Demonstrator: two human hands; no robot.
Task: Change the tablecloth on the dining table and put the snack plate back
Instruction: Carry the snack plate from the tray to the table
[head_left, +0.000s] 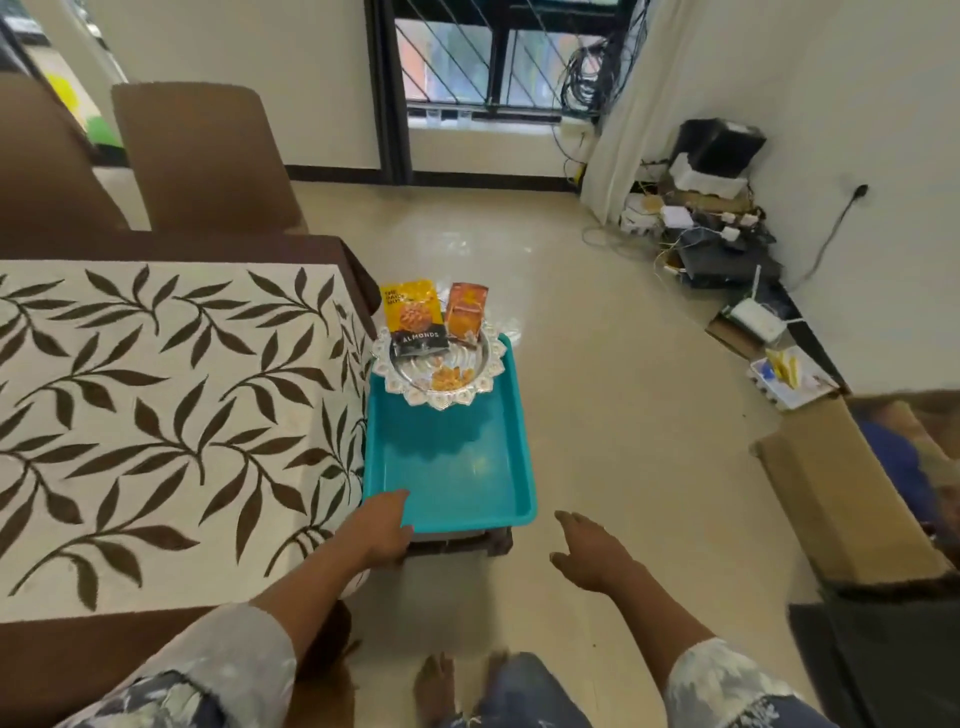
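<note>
A white tablecloth (156, 405) with a brown leaf print covers the dining table on the left. Beside the table's right end a teal tray (457, 467) rests on a dark stool (462, 543). At the tray's far end sits the silver snack plate (439, 371) with a yellow almond packet (413, 317), an orange packet (466, 312) and some loose nuts. My left hand (379, 527) grips the tray's near left corner. My right hand (592, 553) hovers with fingers spread, to the right of the tray and apart from it.
Two brown chairs (202, 156) stand behind the table. A cardboard box (841, 488) lies on the floor at the right. Cables, routers and small boxes (717, 234) crowd the far right wall under a window. My bare feet (441, 686) stand on the beige floor.
</note>
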